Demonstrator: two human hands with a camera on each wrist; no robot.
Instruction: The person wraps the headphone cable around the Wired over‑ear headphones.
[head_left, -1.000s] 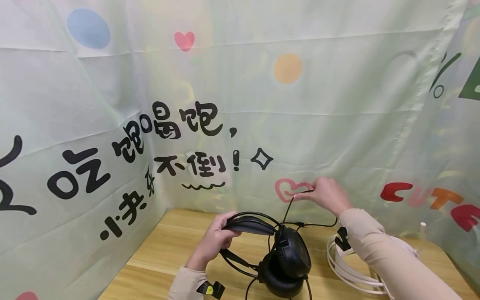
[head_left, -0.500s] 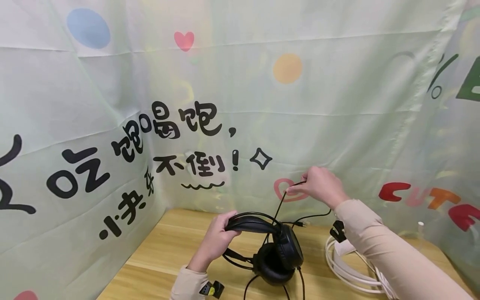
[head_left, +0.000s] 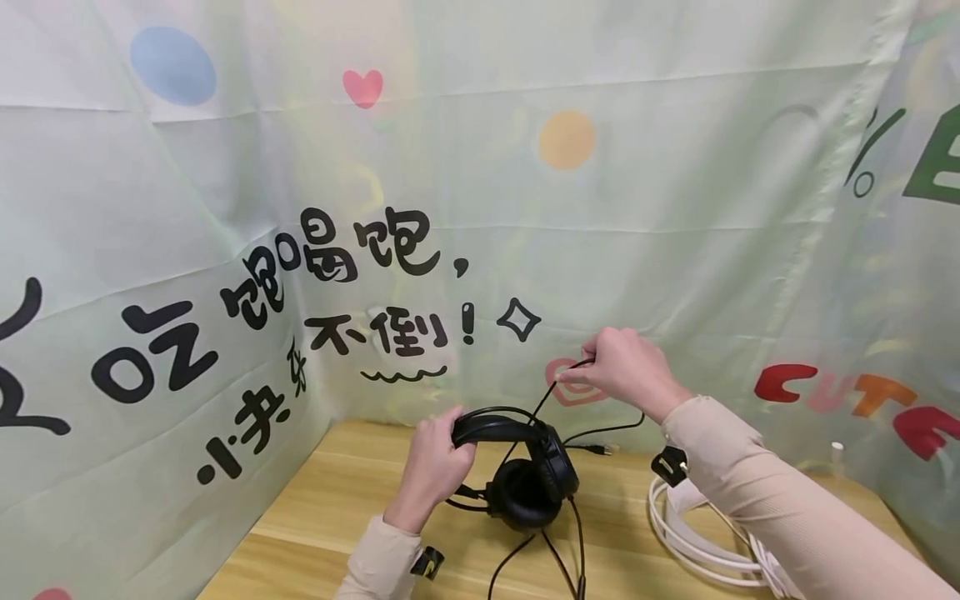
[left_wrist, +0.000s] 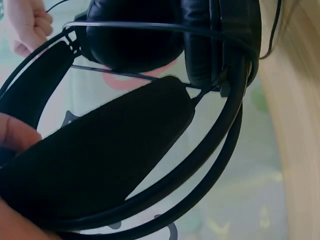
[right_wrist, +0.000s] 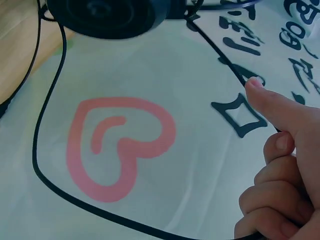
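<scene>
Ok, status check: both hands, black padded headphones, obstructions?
Left hand grips black padded headphones by the headband. Right hand holds thin black cable. White coiled cable apart from headphones; nothing visibly blocking.

In the head view the right sleeve [head_left: 757,475] hides part of the white coil [head_left: 678,542], the bottom edge cuts off the black cable [head_left: 581,583], and the plug [head_left: 597,450] is too small to make out clearly. The left wrist view crops the headset [left_wrist: 100,145] at the top and the left hand [head_left: 433,465] at the left. In the right wrist view the right hand [right_wrist: 287,165] runs off-frame, its grip hiding some cable.
</scene>
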